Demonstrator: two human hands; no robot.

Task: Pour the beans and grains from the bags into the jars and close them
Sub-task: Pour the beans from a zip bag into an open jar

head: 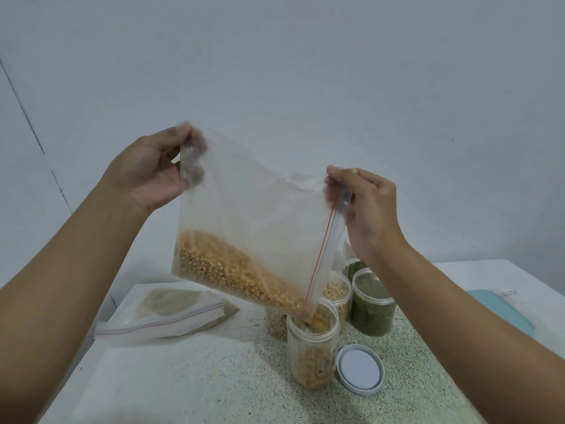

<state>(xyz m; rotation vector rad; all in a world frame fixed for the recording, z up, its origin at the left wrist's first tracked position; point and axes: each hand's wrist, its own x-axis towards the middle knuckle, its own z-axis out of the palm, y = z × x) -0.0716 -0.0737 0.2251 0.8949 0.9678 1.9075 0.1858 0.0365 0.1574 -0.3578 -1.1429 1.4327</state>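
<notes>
Nearest, a round white plastic lid with a translucent rim [360, 369] lies flat on the speckled, stone-look tabletop [198, 381], just beside the jar it likely belongs to and handy for closing. That clear cylindrical plastic jar [312, 362] stands upright and open, with hard, rounded yellow kernels showing through most of its wall. Above it hangs a limp, clear plastic zip bag with a red seal line [244, 203], tilted so that its lowest open corner dips inside the jar mouth. The fold seems meant to funnel the kernels rather than scatter them. A mound lies along the bag's lower edge, so I judge the pour roughly half done. The right hand [367, 206] pinches the upper end of the zip strip, steering the opening. The left hand [149, 169] pinches the raised closed corner between thumb and fingers, lifting the bag's bottom.

Behind stand a clear jar of pale beige beans [337, 296] and a clear jar of small dark green beans [372, 304], both apparently lidless. At left, a flat zip bag of grey-brown grain [165, 313] lies waiting on the table
</notes>
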